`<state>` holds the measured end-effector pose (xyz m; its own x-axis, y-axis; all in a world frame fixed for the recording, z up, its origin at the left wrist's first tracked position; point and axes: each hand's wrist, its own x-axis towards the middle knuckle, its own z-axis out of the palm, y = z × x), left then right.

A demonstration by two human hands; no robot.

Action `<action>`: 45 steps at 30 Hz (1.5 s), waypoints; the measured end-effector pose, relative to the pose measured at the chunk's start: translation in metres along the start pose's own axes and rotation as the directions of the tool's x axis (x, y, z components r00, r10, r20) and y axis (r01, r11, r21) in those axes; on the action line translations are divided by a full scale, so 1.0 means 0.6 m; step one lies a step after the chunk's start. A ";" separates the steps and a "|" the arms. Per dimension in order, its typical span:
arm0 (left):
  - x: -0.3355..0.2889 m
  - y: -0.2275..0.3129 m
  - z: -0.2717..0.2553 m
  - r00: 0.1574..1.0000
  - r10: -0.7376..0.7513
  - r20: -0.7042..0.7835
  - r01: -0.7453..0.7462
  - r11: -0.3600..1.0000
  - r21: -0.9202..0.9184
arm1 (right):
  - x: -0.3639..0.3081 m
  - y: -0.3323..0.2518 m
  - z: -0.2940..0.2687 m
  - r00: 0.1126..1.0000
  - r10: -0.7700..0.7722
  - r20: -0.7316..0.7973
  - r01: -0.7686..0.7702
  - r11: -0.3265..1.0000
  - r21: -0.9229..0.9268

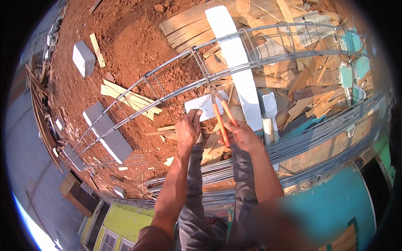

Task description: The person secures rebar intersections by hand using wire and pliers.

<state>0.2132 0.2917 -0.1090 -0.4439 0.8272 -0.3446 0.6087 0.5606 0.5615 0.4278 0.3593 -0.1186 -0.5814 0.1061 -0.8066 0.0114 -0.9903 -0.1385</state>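
Observation:
My right hand (243, 136) is closed around the orange handles of a pair of pincers (219, 122). The jaws point away from me and meet the near bar of a long rebar cage (176, 93), close to one of its stirrups. Just left of the pincers, my left hand (188, 129) is closed in a pinch, with thin tie wire (202, 104) running from the fingertips toward the jaws. The cage crosses in front of me, resting over a long white block (242, 83) on the right and a grey-white block (106, 131) on the left.
Scrap boards (301, 83) cover the ground at the right. Bundled steel rods (310, 142) lie near my legs. Another pale block (84, 58) sits on the red soil (125, 37) at the far left, near split wood strips (130, 98). A turquoise surface (335, 192) is at the lower right.

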 end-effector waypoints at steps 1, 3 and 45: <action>-0.006 -0.005 0.000 1.000 -0.002 -0.002 0.002 1.000 -0.002 | 0.004 -0.003 -0.009 0.994 -0.027 0.105 0.015 0.993 0.117; -0.017 -0.010 0.001 0.996 0.031 0.085 -0.033 0.999 0.017 | 0.016 -0.009 -0.030 0.991 0.001 0.131 -0.016 0.993 0.114; -0.027 0.007 0.015 0.963 -0.234 0.133 0.258 0.942 -0.214 | 0.046 -0.029 -0.089 0.984 -0.099 0.148 0.170 0.767 -0.619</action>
<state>0.2292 0.2809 -0.1077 -0.4823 0.6710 -0.5631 0.3182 0.7331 0.6011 0.4550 0.3844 -0.1688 -0.6940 0.1887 -0.6948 0.4132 -0.6859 -0.5990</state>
